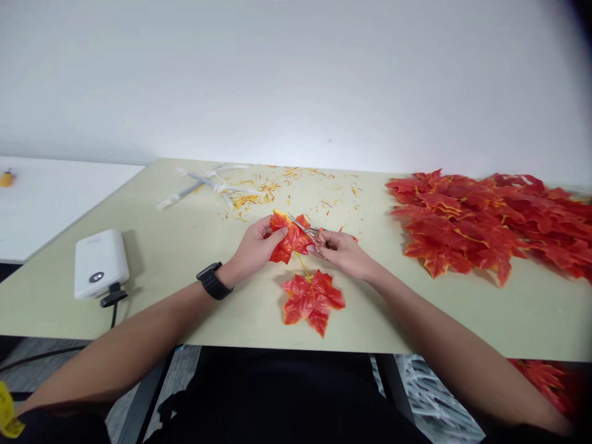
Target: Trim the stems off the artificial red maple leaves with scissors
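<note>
Near the middle of the table, my left hand (256,248) pinches a red artificial maple leaf (291,239) between thumb and fingers. My right hand (341,250) is closed around the handles of small metal scissors (306,230), whose blades lie across the upper right part of that leaf. A second red leaf (313,300) with a yellow stem lies on the table just below, towards my body. Thin yellow and orange clippings (259,196) are scattered beyond my hands.
At the right is a big pile of red leaves (467,228). White-wrapped sticks (208,184) lie at the back left. A white power bank (100,264) with a black cable sits at the left of the table (185,320). More red leaves (546,379) show below the right edge.
</note>
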`<act>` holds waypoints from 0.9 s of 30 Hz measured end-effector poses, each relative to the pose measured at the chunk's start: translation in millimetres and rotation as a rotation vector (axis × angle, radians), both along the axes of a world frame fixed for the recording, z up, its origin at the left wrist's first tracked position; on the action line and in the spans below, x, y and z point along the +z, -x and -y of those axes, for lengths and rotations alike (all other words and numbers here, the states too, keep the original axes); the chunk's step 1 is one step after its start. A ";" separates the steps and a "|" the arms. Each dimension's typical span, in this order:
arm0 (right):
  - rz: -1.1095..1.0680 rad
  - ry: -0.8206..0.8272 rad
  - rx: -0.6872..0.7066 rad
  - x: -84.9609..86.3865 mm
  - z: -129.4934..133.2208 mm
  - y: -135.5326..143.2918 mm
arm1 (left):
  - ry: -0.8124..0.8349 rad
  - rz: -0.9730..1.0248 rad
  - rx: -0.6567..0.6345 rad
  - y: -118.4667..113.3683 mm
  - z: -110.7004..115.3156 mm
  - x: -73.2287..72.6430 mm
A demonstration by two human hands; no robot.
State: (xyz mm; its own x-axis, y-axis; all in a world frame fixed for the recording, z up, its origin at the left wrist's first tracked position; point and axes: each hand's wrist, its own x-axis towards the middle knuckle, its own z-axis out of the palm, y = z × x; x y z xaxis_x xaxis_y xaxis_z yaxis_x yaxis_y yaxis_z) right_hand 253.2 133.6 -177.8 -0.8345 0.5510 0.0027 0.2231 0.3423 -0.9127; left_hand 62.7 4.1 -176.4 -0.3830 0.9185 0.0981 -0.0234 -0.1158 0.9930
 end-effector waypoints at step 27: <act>0.048 -0.040 0.075 4.6 -1.1 -1.1 | 0.046 0.003 -0.006 -2.6 1.8 8.3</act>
State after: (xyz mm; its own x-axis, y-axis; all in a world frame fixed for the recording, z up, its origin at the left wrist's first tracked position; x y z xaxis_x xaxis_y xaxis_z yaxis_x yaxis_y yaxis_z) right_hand 254.3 134.7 -173.2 -0.8733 0.4869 -0.0170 0.2381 0.3961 -0.8868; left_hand 65.3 2.3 -168.1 -0.3774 0.9244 0.0551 -0.0267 -0.0704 0.9972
